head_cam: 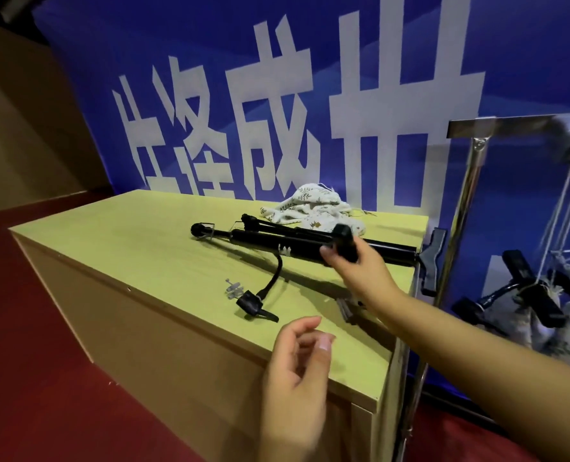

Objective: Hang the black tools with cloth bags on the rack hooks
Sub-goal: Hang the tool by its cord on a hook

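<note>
Right hand, centre-right of frame: grip closed round the T-handle end of a black tool, thumb on the near side, fingers wrapped behind. It takes that end probably because the handle is the easiest part to lift and carry toward the rack.

Two pump-like tools lie side by side on the table, mid-frame. The nearer black tool is longer; its own handle overhangs the table's right edge, and its hose curls down toward lower centre, ending in a nozzle head.

Cloth bag, patterned white, sits crumpled just behind the tools at the table's far edge. Can't tell whether it is tied to either one.

Left hand, lower centre: fingers loosely curled, holds nothing, hovers over the table's near edge, likely ready to support the tool.

Rack, chrome, right of frame. Tools with bags already hang from strings there, so the job looks partly done.
</note>
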Tool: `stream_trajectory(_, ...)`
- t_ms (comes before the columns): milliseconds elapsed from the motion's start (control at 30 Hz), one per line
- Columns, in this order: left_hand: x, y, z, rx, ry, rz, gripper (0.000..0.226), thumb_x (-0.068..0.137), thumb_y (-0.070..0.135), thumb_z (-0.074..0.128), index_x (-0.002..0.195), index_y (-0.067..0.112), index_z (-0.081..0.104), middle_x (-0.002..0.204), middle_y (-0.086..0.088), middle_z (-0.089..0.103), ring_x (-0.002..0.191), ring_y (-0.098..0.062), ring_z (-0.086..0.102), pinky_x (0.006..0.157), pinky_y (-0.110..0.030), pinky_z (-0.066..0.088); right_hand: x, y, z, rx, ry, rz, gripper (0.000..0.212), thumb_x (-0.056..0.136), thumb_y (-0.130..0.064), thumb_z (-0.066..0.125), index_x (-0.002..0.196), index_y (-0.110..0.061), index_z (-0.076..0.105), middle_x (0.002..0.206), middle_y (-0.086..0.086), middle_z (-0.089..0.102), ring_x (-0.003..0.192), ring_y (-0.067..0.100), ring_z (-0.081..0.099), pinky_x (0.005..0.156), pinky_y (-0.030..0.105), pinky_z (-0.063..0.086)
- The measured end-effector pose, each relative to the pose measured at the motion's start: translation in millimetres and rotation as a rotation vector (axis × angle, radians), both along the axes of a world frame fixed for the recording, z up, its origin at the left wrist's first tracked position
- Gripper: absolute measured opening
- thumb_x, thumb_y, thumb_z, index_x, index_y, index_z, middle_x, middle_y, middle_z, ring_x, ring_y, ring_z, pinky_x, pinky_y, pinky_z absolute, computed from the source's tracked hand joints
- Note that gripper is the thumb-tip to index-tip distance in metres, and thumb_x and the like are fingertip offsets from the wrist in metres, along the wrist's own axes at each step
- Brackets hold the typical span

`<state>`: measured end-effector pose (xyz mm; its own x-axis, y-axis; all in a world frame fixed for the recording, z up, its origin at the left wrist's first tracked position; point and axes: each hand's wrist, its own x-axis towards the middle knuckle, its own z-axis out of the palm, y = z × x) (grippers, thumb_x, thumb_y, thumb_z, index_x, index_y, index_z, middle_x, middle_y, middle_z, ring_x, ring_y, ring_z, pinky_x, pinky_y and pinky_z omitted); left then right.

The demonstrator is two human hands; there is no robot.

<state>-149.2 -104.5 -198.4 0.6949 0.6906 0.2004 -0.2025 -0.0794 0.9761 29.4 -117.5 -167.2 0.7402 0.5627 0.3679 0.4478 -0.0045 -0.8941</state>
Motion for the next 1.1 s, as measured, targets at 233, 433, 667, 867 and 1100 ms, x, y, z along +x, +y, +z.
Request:
stream_trajectory(233,3,12,-18,0.062,0.114,0.070,0.026,0.089,0.006,0.059,0.100,0.029,0.061,0.103,0.011,0.068,0.103,-0.005,0.060,0.094,-0.025,0.044,8,-21,6,0.445,0.491,-0.030,0.014,0.088,-0.017,0.060,0.076,-0.021,0.054,0.076,0.000,0.054,0.069,0.013,0.045,0.067,0.027,0.034)
stream_trajectory(433,13,15,-22,0.088,0.083,0.143,0.015,0.080,0.017,0.067,0.091,0.028,0.066,0.093,0.011,0.072,0.096,-0.008,0.063,0.084,-0.021,0.045,29,-81,12,0.721,0.715,-0.012,0.006,0.092,-0.021,0.053,0.095,-0.016,0.053,0.086,0.003,0.054,0.064,0.010,0.046,0.051,0.017,0.042)
stream_trajectory(667,20,11,-7,0.179,0.042,0.191,0.016,0.090,0.002,0.056,0.087,0.013,0.066,0.093,0.004,0.067,0.089,-0.006,0.060,0.065,-0.004,0.042,30,-154,12,0.871,0.820,0.072,0.021,0.092,-0.031,0.049,0.086,-0.012,0.056,0.056,-0.002,0.052,0.045,0.006,0.043,0.055,0.018,0.040)
stream_trajectory(867,29,-13,53,0.261,-0.386,0.417,0.017,0.095,0.016,0.051,0.085,0.026,0.059,0.095,-0.005,0.067,0.080,-0.012,0.064,0.071,-0.015,0.053,22,-209,12,1.023,0.930,0.213,0.047,0.049,-0.032,0.083,0.085,-0.013,0.060,0.050,-0.003,0.043,0.037,0.008,0.039,0.051,0.024,0.044)
stream_trajectory(1100,116,37,199,0.657,-0.485,0.103,0.040,0.102,0.031,0.033,0.139,0.013,0.037,0.142,0.006,0.042,0.127,-0.006,0.046,0.093,-0.020,0.047,11,-270,-10,1.031,0.984,0.334,0.039,0.045,-0.017,0.087,0.077,-0.010,0.065,0.055,0.005,0.058,0.042,0.017,0.054,0.047,0.027,0.049)
